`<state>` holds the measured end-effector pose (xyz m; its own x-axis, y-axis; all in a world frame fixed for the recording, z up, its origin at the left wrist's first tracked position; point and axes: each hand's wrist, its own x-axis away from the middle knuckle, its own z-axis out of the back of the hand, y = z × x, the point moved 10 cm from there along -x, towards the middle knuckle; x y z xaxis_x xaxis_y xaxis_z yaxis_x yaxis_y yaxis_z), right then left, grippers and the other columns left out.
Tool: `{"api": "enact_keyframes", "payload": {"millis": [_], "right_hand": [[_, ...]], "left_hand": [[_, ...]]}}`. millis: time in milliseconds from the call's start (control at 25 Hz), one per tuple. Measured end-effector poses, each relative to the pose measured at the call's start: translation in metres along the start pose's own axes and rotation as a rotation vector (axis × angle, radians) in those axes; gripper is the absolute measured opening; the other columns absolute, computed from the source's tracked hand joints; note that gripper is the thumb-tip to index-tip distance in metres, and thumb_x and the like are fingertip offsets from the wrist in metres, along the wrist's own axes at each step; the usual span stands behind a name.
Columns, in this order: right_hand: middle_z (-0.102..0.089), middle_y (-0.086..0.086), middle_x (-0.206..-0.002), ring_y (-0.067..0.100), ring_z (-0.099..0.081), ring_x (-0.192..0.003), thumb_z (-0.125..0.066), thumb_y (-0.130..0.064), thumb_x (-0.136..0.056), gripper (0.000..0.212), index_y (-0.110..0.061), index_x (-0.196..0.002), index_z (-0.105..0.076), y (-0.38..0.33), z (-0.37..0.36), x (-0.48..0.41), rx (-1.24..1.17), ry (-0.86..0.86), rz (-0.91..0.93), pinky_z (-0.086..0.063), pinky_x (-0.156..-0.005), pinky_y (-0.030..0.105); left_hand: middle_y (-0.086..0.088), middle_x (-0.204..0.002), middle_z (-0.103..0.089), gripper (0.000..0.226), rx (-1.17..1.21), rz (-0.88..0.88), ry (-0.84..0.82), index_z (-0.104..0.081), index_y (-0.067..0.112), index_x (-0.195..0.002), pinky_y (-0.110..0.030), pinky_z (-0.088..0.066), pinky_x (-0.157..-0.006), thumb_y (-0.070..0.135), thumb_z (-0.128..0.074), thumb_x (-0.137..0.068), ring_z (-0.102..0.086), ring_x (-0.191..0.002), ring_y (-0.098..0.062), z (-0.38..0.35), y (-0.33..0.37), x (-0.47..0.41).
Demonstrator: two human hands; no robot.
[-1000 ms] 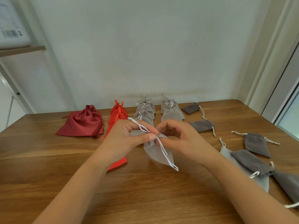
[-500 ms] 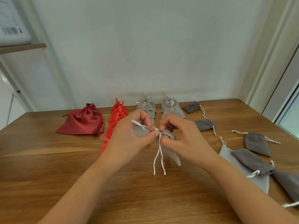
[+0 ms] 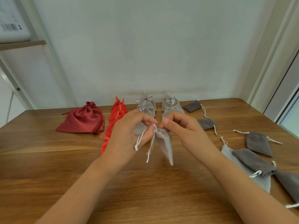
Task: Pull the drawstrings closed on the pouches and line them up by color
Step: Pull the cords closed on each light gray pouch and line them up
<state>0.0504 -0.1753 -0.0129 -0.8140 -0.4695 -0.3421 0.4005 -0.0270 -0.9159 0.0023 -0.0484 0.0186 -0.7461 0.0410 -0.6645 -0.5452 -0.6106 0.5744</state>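
A light grey pouch (image 3: 165, 143) hangs above the table between my hands, its mouth gathered and its white drawstrings (image 3: 149, 147) dangling. My left hand (image 3: 129, 135) pinches the strings at the pouch's neck. My right hand (image 3: 182, 128) pinches the gathered top from the other side. Behind them lie two rows of closed light grey pouches (image 3: 146, 105), a row of orange-red pouches (image 3: 117, 113) and a dark red satin pouch (image 3: 84, 118). Dark grey pouches (image 3: 258, 142) lie scattered at the right.
The wooden table (image 3: 48, 159) meets a white wall at the back. A light grey pouch (image 3: 246, 172) lies under a dark grey pouch (image 3: 252, 160) near the right edge. A shelf (image 3: 22, 45) sits at the upper left.
The pouch's mouth has been drawn tight and the strings now hang down from the neck. Both hands rose a little and came closer together.
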Motion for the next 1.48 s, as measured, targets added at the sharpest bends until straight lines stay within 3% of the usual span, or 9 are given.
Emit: {"api": "enact_keyframes", "payload": {"millis": [120,280,640,800,1040,1160,1280,1360,1480], "right_hand": [[-0.073,-0.002,-0.094,0.011,-0.067,-0.092,-0.063,-0.028,-0.080,0.025,-0.015,-0.100,-0.071,0.011,-0.005,-0.002,-0.176,-0.065,-0.105,-0.053,-0.083,0.024],[-0.074,0.002,-0.101,0.011,-0.066,-0.103,-0.066,-0.013,-0.080,0.026,-0.007,-0.105,-0.072,0.012,-0.009,-0.001,-0.232,-0.089,-0.126,-0.049,-0.086,0.018],[-0.075,0.007,-0.090,0.018,-0.069,-0.093,-0.075,-0.020,-0.062,0.018,-0.017,-0.080,-0.077,0.023,0.000,-0.002,-0.271,0.024,-0.183,-0.053,-0.090,0.029],[-0.074,-0.001,-0.080,0.008,-0.068,-0.080,-0.074,-0.014,-0.068,0.012,-0.015,-0.079,-0.075,0.019,0.006,-0.004,-0.263,0.034,-0.139,-0.053,-0.077,0.019],[-0.062,-0.015,-0.085,0.001,-0.057,-0.083,-0.064,-0.020,-0.089,0.006,-0.026,-0.087,-0.063,0.003,0.011,-0.005,0.551,-0.023,0.047,-0.045,-0.072,0.013],[-0.065,-0.013,-0.085,0.002,-0.058,-0.084,-0.067,-0.019,-0.087,0.008,-0.027,-0.087,-0.065,-0.002,0.027,-0.004,0.473,-0.009,0.051,-0.046,-0.072,0.013],[-0.056,-0.017,-0.084,-0.003,-0.052,-0.079,-0.061,-0.018,-0.091,0.003,-0.021,-0.090,-0.063,-0.003,0.025,-0.006,0.654,-0.023,0.084,-0.040,-0.071,0.009],[-0.048,-0.018,-0.082,-0.004,-0.047,-0.077,-0.059,-0.017,-0.092,0.003,-0.015,-0.091,-0.061,-0.005,0.017,-0.007,0.748,-0.013,0.127,-0.037,-0.069,0.008],[-0.051,-0.016,-0.081,-0.002,-0.049,-0.074,-0.059,-0.014,-0.092,0.006,-0.017,-0.087,-0.059,0.000,0.020,-0.008,0.629,0.046,0.093,-0.038,-0.068,0.008]], "left_hand": [[0.009,-0.086,-0.060,0.009,-0.033,-0.074,0.022,-0.063,0.031,-0.089,-0.016,-0.042,-0.079,0.027,-0.064,-0.080,-0.057,-0.087,-0.007,0.002,0.006,0.000],[0.011,-0.085,-0.061,0.013,-0.060,-0.110,0.024,-0.063,0.028,-0.090,-0.020,-0.045,-0.078,0.029,-0.071,-0.079,-0.058,-0.087,-0.007,0.001,0.003,0.002],[0.004,-0.085,-0.065,0.024,-0.128,-0.160,0.074,-0.069,0.009,-0.083,-0.021,-0.048,-0.074,0.032,-0.065,-0.084,-0.060,-0.084,-0.008,-0.003,0.009,0.005],[0.005,-0.086,-0.068,0.025,-0.056,-0.092,0.105,-0.073,0.011,-0.084,-0.020,-0.050,-0.076,0.034,-0.066,-0.081,-0.064,-0.086,-0.007,0.000,0.004,0.004],[0.012,-0.077,-0.066,0.014,-0.044,0.135,-0.107,-0.069,0.021,-0.078,-0.021,-0.044,-0.069,0.035,-0.071,-0.081,-0.060,-0.079,-0.005,-0.023,-0.019,0.005],[0.017,-0.072,-0.063,0.010,-0.023,0.160,-0.121,-0.065,0.023,-0.077,-0.011,-0.038,-0.064,0.029,-0.071,-0.082,-0.058,-0.074,0.001,-0.025,-0.019,0.006],[0.013,-0.077,-0.065,0.014,0.021,0.159,-0.175,-0.063,0.031,-0.076,-0.020,-0.042,-0.070,0.044,-0.067,-0.078,-0.060,-0.080,-0.006,-0.034,-0.016,0.009],[0.012,-0.076,-0.065,0.012,0.119,0.203,-0.172,-0.065,0.029,-0.074,-0.023,-0.043,-0.070,0.041,-0.068,-0.076,-0.059,-0.077,-0.006,-0.039,-0.018,0.011],[0.006,-0.076,-0.068,0.015,0.258,0.251,-0.144,-0.068,0.025,-0.073,-0.029,-0.047,-0.070,0.040,-0.071,-0.073,-0.062,-0.075,-0.010,-0.039,-0.019,0.011]]}}
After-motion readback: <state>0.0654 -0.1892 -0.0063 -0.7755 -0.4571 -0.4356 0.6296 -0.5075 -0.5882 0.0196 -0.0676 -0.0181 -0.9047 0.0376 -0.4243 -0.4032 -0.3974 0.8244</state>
